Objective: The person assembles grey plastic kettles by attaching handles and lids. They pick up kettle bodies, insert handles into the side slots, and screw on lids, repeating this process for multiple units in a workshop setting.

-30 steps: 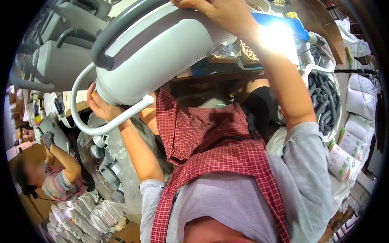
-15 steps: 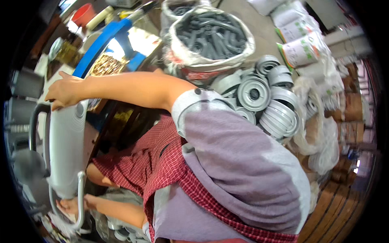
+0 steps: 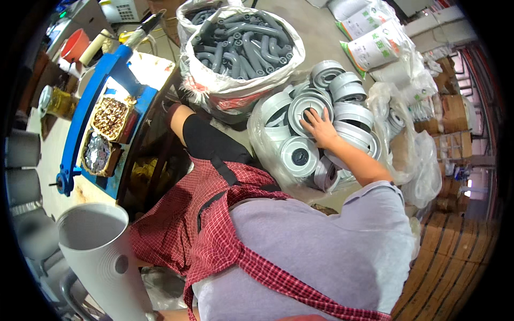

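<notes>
My right hand [image 3: 319, 128] reaches to the right, fingers spread and lying on a grey round plastic part [image 3: 295, 113] in a heap of similar rings. Clear plastic bagging surrounds this heap. At the lower left is a tall, tapered grey plastic bin [image 3: 104, 267], its wide mouth facing up. It has a ribbed circle with a round hole in its side. My left hand [image 3: 153, 315] holds the bin near its lower end at the picture's bottom edge. Most of that hand's fingers are hidden.
A blue-framed press [image 3: 101, 85] with metal pieces stands on the left-hand table [image 3: 48, 176]. Behind, a white woven sack [image 3: 243, 91] holds curved grey pipes. White printed sacks [image 3: 369, 51] lie far right, near stacked cartons [image 3: 455, 150]. A glass jar [image 3: 56, 101] sits beside the press.
My right hand has left the bin and swung across to the grey rings. The bin has come lower and nearer, its mouth now showing. My left hand has moved down with it.
</notes>
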`<move>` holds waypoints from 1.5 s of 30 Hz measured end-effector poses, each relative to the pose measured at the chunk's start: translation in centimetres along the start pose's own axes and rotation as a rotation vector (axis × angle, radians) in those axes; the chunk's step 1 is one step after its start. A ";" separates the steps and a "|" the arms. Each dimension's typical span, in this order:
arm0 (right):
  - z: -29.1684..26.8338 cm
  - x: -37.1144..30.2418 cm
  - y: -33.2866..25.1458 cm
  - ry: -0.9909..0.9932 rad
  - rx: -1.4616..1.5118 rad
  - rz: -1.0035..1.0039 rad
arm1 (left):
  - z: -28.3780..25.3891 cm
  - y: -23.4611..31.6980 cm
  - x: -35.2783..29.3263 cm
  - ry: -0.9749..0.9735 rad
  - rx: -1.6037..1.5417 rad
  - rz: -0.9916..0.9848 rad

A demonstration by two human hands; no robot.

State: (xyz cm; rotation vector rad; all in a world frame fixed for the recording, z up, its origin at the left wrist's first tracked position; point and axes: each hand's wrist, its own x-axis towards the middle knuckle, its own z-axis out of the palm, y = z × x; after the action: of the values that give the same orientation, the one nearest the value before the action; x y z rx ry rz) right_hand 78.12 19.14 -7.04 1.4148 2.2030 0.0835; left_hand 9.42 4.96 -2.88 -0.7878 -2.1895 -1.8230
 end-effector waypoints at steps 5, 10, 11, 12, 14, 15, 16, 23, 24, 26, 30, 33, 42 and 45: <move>0.6 0.5 2.0 0.045 -0.086 -0.070 | -1.8 -0.6 -0.3 -0.009 -0.055 -0.084; -10.9 6.3 -0.7 0.129 0.745 0.164 | -7.0 0.6 -0.5 0.094 -0.104 -0.150; -16.3 7.0 -3.6 0.101 1.081 0.114 | -7.8 0.9 -0.8 0.113 -0.130 -0.164; -19.1 8.2 -6.1 0.199 1.272 -0.070 | -8.3 1.0 -1.0 0.125 -0.163 -0.184; -23.6 10.3 -12.7 0.244 1.573 -0.291 | -9.5 1.4 -1.7 0.161 -0.216 -0.228; -25.9 11.1 -16.1 0.372 1.528 -0.496 | -10.0 1.7 -2.1 0.183 -0.245 -0.249; -28.1 11.9 -19.6 0.502 1.474 -0.708 | -10.5 2.0 -2.5 0.205 -0.270 -0.267; -34.0 14.8 -30.7 0.957 1.240 -1.136 | -15.3 2.9 -6.4 0.342 -0.414 -0.381; -34.2 14.6 -30.9 1.017 1.210 -1.223 | -16.1 2.4 -7.1 0.336 -0.459 -0.390; -34.9 14.5 -30.5 1.070 1.143 -1.374 | -16.7 1.3 -7.4 0.293 -0.558 -0.414; -35.6 14.4 -29.5 1.078 1.047 -1.476 | -15.1 1.6 -6.8 0.417 -0.421 -0.484; -36.2 14.4 -29.2 1.086 1.027 -1.477 | -14.5 1.8 -5.9 0.417 -0.450 -0.432; -35.2 15.2 -32.2 0.908 1.295 -1.441 | -18.5 3.6 -6.4 0.549 -0.411 -0.163; -35.1 15.0 -33.9 0.202 1.585 -1.186 | -20.3 7.3 -6.1 0.672 -0.242 -0.090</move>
State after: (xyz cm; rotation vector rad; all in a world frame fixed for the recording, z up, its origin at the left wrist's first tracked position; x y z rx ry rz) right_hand 29.28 24.42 6.66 0.1822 2.8377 -2.3233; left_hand 14.40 -15.32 5.25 -0.0670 -1.6129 -2.0302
